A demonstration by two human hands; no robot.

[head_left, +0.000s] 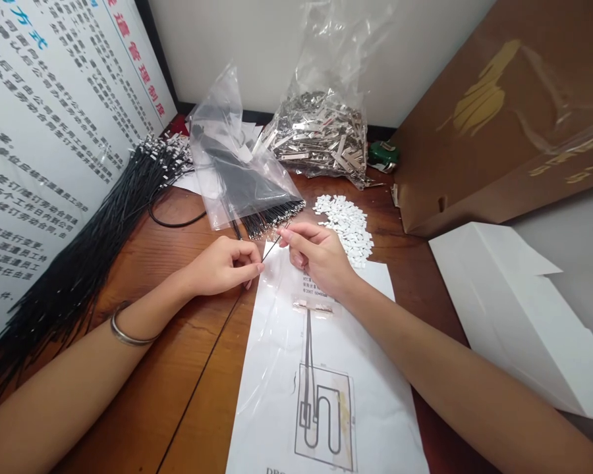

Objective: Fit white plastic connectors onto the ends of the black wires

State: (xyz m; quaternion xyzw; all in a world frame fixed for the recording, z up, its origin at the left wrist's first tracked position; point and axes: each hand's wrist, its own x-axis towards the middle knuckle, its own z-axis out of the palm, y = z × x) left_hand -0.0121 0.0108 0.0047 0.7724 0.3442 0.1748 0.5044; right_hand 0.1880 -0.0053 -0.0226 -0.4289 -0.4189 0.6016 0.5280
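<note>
My left hand is closed in a pinch on a thin black wire, near its lower end. My right hand pinches the same wire at its upper tip. Both hands hover over the top of a paper sheet with a drawing under clear plastic. Just beyond the fingers lies a clear bag of black wires with its open end toward me. A pile of small white connectors sits right of my right hand.
A long bundle of black wires with white ends lies at the left against a printed board. A clear bag of metal clips stands at the back. A brown carton and a white box sit on the right of the wooden table.
</note>
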